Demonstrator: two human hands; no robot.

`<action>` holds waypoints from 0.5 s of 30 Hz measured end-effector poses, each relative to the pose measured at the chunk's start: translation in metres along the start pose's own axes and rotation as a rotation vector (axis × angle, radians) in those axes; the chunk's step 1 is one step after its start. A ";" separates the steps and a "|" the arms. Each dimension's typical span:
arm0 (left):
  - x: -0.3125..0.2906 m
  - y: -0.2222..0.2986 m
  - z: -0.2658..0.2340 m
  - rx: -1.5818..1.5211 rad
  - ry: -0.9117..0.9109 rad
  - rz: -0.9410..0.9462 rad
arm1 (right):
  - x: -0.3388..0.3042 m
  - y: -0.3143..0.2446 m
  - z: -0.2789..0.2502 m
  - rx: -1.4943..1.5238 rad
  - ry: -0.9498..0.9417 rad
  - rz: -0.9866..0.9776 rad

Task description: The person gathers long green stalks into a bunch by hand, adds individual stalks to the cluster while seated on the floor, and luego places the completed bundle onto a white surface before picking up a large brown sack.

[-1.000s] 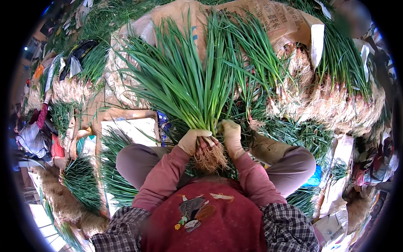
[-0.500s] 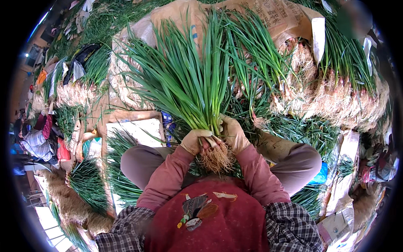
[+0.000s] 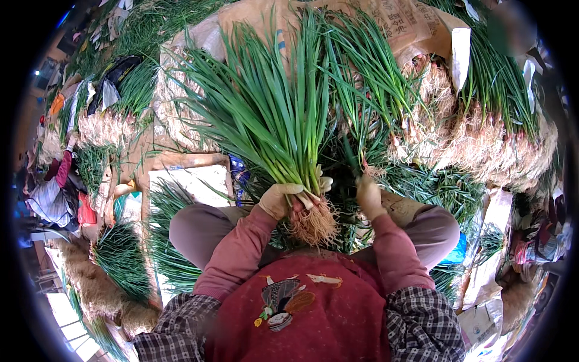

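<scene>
In front of my lap a large bunch of green onions [image 3: 274, 114] fans out, leaves away from me and pale stringy roots toward me. My left hand [image 3: 277, 200], in a pale glove, is wrapped round the bunch just above the roots, its fingertips showing on the far side. To the right of the bunch, apart from it, is my gloved right hand [image 3: 369, 196], smeared by motion. A blurred dark green strand rises beside it; whether the fingers hold it I cannot make out. A smaller onion with roots [image 3: 373, 170] lies just beyond that hand.
Rooted onion bundles [image 3: 482, 136] line the far right, beside a brown sack [image 3: 398, 27]. Loose green leaves [image 3: 437, 187] cover the ground by my right knee. A white board [image 3: 196, 181] lies to the left. Another person [image 3: 57, 187] sits at the far left.
My right hand has let go of the bunch and moved right, away from it. My left hand still holds the bunch in nearly the same place.
</scene>
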State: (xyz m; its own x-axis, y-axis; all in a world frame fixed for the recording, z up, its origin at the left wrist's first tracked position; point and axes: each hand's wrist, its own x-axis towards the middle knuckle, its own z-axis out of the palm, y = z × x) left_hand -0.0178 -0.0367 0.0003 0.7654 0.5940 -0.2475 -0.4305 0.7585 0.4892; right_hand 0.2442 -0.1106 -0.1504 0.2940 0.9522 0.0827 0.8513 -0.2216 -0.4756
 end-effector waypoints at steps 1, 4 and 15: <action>-0.002 0.000 -0.001 -0.001 -0.001 -0.008 | -0.024 -0.003 -0.002 -0.145 -0.370 -0.039; -0.001 -0.002 -0.005 0.014 0.049 0.002 | -0.059 -0.013 -0.009 -0.370 -1.028 -0.088; -0.030 0.023 0.027 0.262 0.109 0.186 | 0.054 -0.058 -0.138 0.007 0.291 0.074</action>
State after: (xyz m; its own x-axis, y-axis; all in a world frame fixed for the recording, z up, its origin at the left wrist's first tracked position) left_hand -0.0379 -0.0445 0.0421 0.6238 0.7516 -0.2144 -0.4095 0.5479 0.7294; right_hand 0.2706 -0.0755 0.0021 0.4681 0.8330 0.2951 0.8204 -0.2856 -0.4953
